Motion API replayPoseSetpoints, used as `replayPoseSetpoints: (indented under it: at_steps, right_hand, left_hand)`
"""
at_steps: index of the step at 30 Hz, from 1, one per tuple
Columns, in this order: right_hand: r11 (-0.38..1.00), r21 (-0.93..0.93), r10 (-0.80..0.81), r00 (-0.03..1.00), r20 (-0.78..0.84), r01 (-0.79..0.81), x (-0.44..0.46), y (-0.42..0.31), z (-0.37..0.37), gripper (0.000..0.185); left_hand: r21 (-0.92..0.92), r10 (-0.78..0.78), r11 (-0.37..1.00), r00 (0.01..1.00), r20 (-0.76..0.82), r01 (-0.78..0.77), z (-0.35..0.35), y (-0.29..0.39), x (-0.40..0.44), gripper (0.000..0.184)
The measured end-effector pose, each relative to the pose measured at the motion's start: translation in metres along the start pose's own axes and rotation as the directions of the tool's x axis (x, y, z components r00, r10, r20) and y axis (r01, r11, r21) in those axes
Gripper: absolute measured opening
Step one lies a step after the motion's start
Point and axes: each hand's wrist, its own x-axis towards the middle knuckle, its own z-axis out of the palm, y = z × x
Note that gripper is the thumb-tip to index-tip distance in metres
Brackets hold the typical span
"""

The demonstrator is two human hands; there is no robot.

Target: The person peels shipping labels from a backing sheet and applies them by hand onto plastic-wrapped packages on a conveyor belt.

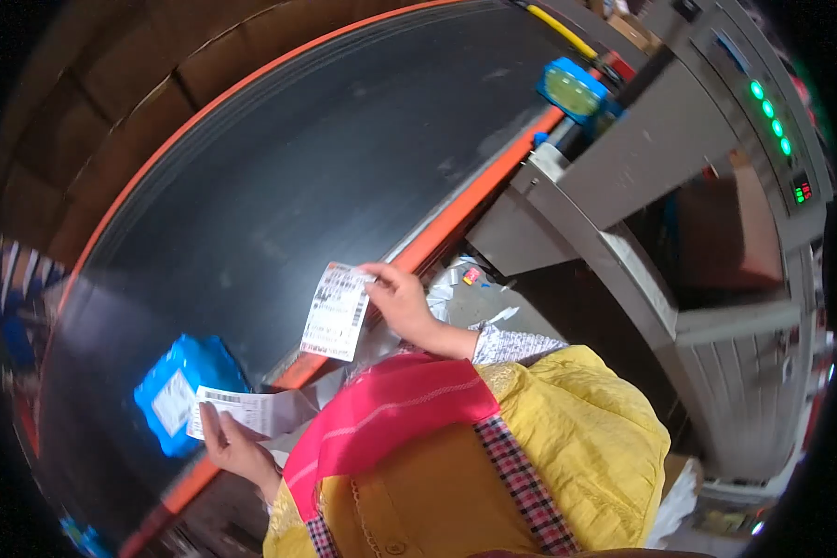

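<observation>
A printed paper label (336, 312) hangs upright from my right hand (402, 305), its upper corner pinched between thumb and fingers over the orange belt edge. My left hand (235, 449) grips the left part of a second white label (244, 412), which lies sideways in front of a blue plastic package (184, 383). That package rests on the black conveyor belt (279, 186) and bears a white label of its own. Whether my left hand touches the package cannot be made out.
An orange rail (437, 230) edges the belt on my side. At the right stands a grey machine (656, 139) with green lights. Another blue package (572, 88) sits near the belt's far end, beside a yellow bar (561, 31). Paper scraps lie below the rail.
</observation>
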Motion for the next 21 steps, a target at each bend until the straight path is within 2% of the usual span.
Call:
replayPoseSetpoints:
  at_steps: [1, 2, 4, 5, 6, 8, 9, 11, 14, 16, 19, 20, 21]
  right_hand:
    - [0.999, 0.045, -0.012, 1.000, -0.026, 0.013, -0.001, 0.005, 0.003, 0.025]
    - [0.997, 0.074, -0.007, 0.999, -0.032, 0.009, -0.001, 0.010, 0.004, 0.025]
    - [0.990, 0.138, 0.011, 1.000, -0.026, -0.007, 0.000, 0.015, 0.007, 0.025]
    - [0.992, 0.126, -0.003, 0.999, -0.036, 0.007, 0.000, 0.016, 0.005, 0.025]
    - [0.996, 0.088, -0.028, 0.998, -0.053, 0.032, -0.012, 0.017, 0.036, 0.025]
    - [0.997, 0.070, -0.037, 0.996, -0.081, 0.043, -0.010, 0.016, 0.031, 0.026]
    - [0.995, 0.081, -0.042, 0.995, -0.096, 0.050, -0.009, 0.018, 0.029, 0.025]
    - [0.992, 0.110, -0.047, 0.990, -0.131, 0.062, -0.004, 0.022, 0.024, 0.025]
    - [0.995, 0.036, -0.081, 0.982, -0.169, 0.089, -0.001, 0.015, 0.022, 0.024]
    - [0.995, 0.031, -0.088, 0.975, -0.202, 0.096, 0.001, 0.018, 0.019, 0.024]
    - [0.994, 0.075, -0.057, 0.975, -0.215, 0.075, 0.001, 0.018, 0.015, 0.024]
    - [0.993, 0.099, -0.039, 0.976, -0.214, 0.061, 0.000, 0.018, 0.013, 0.024]
    - [0.995, 0.077, -0.044, 0.974, -0.220, 0.063, 0.001, 0.017, 0.012, 0.024]
  left_hand:
    - [0.104, 0.028, 0.994, 0.994, 0.104, -0.039, 0.009, -0.003, 0.004, 0.041]
    - [-0.013, 0.006, 1.000, 0.994, 0.109, -0.004, 0.022, -0.011, 0.005, 0.046]
    - [0.056, 0.031, 0.997, 0.977, 0.212, -0.044, 0.039, -0.015, 0.007, 0.050]
    - [0.029, 0.036, 0.999, 0.966, 0.258, -0.045, 0.047, -0.023, 0.009, 0.052]
    - [0.012, 0.046, 0.999, 0.958, 0.283, -0.052, 0.024, -0.041, 0.026, 0.052]
    - [-0.035, 0.081, 0.997, 0.930, 0.358, -0.073, 0.041, -0.046, 0.025, 0.051]
    - [-0.148, 0.006, 0.988, 0.925, 0.380, 0.054, 0.051, -0.053, 0.024, 0.050]
    - [-0.111, 0.009, 0.993, 0.895, 0.446, 0.045, 0.062, -0.058, 0.024, 0.045]
    - [-0.060, 0.010, 0.998, 0.805, 0.593, 0.032, 0.067, -0.072, 0.020, 0.040]
    - [0.043, -0.224, 0.964, 0.709, 0.669, 0.264, 0.072, -0.031, 0.004, 0.038]
    - [-0.031, -0.108, 0.982, 0.693, 0.713, 0.184, 0.079, -0.034, 0.000, 0.036]
    - [0.020, -0.193, 0.966, 0.663, 0.723, 0.259, 0.075, -0.030, 0.000, 0.036]
    - [0.016, -0.194, 0.965, 0.672, 0.715, 0.262, 0.076, -0.028, 0.000, 0.036]
